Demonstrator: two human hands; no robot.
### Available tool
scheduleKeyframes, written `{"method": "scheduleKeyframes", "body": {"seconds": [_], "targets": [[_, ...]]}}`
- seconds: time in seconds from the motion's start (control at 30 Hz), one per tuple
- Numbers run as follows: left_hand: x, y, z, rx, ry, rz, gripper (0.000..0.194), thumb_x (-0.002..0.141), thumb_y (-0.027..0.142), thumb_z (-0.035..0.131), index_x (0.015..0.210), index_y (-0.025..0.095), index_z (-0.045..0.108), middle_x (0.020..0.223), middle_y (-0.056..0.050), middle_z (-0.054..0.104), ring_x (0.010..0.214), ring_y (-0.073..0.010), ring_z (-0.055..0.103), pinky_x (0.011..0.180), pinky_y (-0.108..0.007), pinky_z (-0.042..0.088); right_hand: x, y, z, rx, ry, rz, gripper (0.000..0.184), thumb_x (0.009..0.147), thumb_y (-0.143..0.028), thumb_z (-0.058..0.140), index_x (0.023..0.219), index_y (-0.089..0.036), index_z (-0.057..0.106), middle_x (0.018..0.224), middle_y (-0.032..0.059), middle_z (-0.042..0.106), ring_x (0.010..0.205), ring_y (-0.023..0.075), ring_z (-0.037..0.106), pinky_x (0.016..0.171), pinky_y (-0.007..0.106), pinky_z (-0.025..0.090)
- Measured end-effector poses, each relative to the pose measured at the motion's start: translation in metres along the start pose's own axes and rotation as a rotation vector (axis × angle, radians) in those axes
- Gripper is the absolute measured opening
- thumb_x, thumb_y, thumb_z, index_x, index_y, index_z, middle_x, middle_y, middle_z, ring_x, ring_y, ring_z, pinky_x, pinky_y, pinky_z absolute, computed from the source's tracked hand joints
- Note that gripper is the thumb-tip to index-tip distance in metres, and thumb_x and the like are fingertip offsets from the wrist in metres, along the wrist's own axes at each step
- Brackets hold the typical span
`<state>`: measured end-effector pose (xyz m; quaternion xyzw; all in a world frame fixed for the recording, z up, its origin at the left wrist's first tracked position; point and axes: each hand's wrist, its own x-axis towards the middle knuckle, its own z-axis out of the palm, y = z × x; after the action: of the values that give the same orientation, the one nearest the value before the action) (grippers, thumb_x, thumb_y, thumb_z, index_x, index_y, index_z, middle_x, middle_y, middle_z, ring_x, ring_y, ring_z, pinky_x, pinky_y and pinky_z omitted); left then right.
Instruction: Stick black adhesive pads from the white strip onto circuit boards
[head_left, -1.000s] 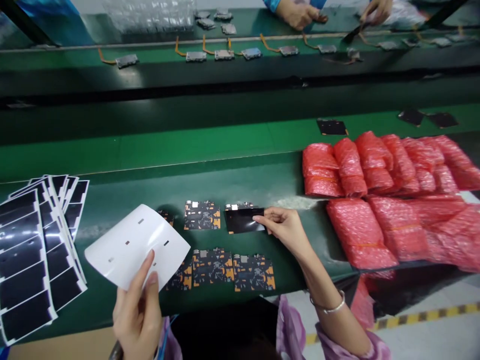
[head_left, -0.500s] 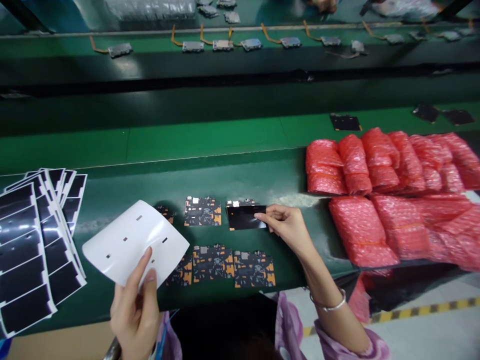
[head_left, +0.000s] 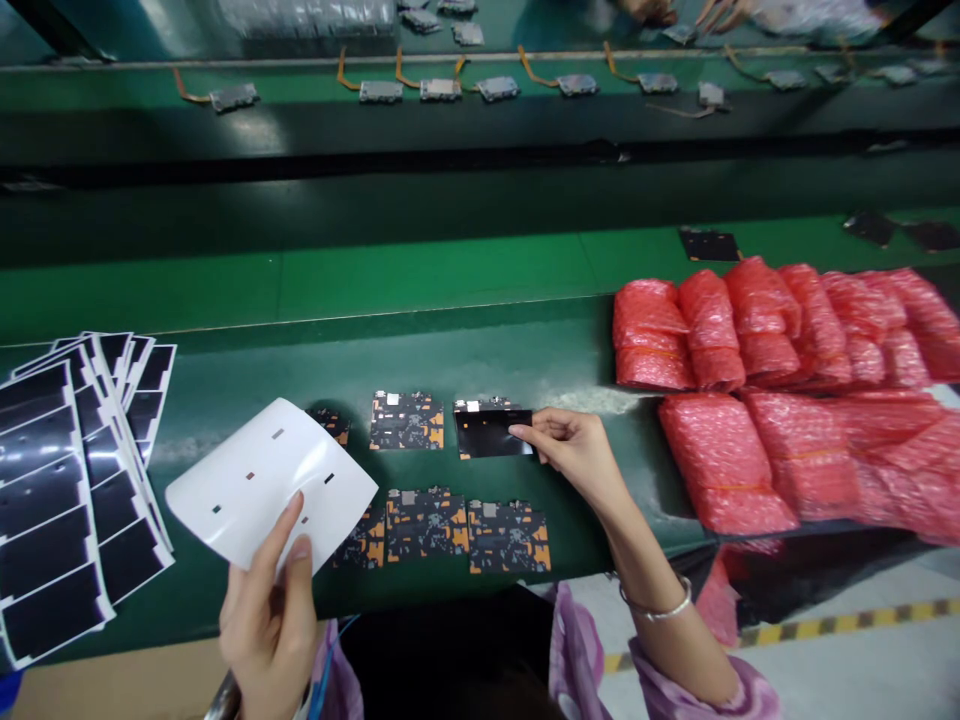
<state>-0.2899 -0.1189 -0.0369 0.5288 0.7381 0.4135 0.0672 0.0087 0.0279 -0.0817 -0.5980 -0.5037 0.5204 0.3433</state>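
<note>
My left hand [head_left: 266,630] grips a curled white backing sheet [head_left: 262,480] with several small dark slots, its thumb and fingers pinching the lower edge. A black sticker [head_left: 491,435] is pinched between the thumb and fingers of my right hand [head_left: 577,455]. The sticker lies over a circuit board, leaving only the board's top edge [head_left: 474,405] showing; whether it is stuck down I cannot tell. To its left lies a bare circuit board [head_left: 407,420]. Nearer me are another board [head_left: 426,525] and a third [head_left: 509,537]. The white sheet partly hides further boards [head_left: 367,540].
Fanned sheets of black stickers [head_left: 52,500] lie on the left. Red bubble-wrap bundles [head_left: 727,460] fill the right. Beyond the bench, a green belt [head_left: 420,275] carries black-covered boards [head_left: 709,244]. Small modules [head_left: 439,90] line an upper ledge; another person's hand [head_left: 724,14] is at the top right.
The green belt and its black-covered boards have shifted right. The modules on the upper ledge sit slightly further left. Another person's hand has appeared at the top right. My hands have barely moved.
</note>
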Motion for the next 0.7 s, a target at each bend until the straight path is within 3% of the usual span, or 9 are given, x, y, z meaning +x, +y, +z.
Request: {"method": "scheduleKeyframes", "body": {"seconds": [0.7], "targets": [[0.0011,0.0009,0.0001,-0.011,0.012,-0.006,0.04,0.091,0.025,0.067,0.132,0.024,0.068,0.148,-0.007,0.059,0.128,-0.0288,0.062,0.116,-0.043,0.045,0.0006,-0.0006,-0.0005,0.002,-0.019,-0.04,0.044,0.074,-0.057,0.081,0.064,-0.019,0.061,0.047,-0.0045,0.05,0.039,0.0084,0.041,0.041,0.023,0.034]]}}
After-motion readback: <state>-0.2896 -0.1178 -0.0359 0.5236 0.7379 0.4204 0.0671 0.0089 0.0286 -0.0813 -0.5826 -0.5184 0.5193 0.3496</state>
